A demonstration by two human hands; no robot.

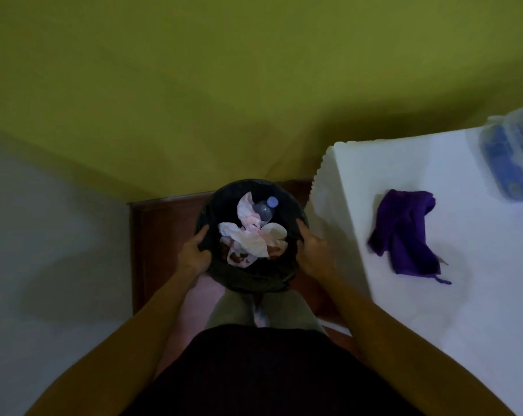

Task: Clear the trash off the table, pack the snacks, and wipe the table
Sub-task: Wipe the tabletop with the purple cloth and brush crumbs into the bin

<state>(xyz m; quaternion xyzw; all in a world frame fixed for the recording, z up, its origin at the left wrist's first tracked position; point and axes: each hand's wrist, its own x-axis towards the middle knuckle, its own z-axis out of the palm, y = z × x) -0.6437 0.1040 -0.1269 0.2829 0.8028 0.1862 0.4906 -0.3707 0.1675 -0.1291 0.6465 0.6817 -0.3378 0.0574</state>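
Observation:
A round black trash bin [248, 279] sits low in front of me, just left of the white table [479, 295]. Inside it lie crumpled white and pink paper wrappers [252, 240] and a clear plastic bottle [264, 210] with a pale cap. My left hand [194, 253] grips the bin's left rim and my right hand [312, 247] grips its right rim. A purple cloth [404, 232] lies crumpled on the table. At the table's far right edge stands a clear plastic bag [512, 157] with blue packets inside.
A green wall [224, 85] rises behind the bin. A dark red-brown floor strip [161, 235] lies under the bin beside a pale surface [44, 265] on the left. My legs stand just behind the bin.

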